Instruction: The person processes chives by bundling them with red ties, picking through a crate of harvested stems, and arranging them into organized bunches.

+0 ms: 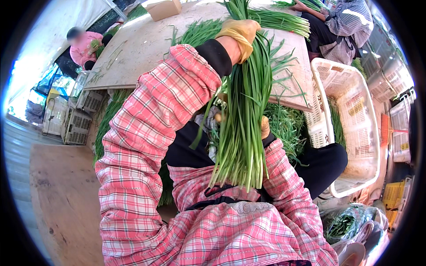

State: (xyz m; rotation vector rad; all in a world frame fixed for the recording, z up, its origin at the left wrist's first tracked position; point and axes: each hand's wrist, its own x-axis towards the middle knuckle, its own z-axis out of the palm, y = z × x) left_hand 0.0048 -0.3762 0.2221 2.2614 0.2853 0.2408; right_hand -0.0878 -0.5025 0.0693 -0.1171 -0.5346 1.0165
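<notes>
In a yellowish glove, my left hand [241, 35] is closed around the upper leafy part of a big bunch of garlic chives [244, 119]. The bunch hangs down in front of me, its pale cut stem ends [237, 177] lowest, over my lap. Behind its right side shows a bit of my right hand [265, 127], also yellowish; the leaves cover its fingers. Beyond the bunch, more chives [202, 33] lie on the board tabletop [146, 42].
Right of me stands a white plastic crate [376, 133] with some greens inside. Loose green leaves [286, 126] pile under the table edge. A plastic bag [350, 221] holds greens at lower right. Other people sit far left [86, 46] and far right [348, 26]. A cardboard box [162, 9] stands on the table.
</notes>
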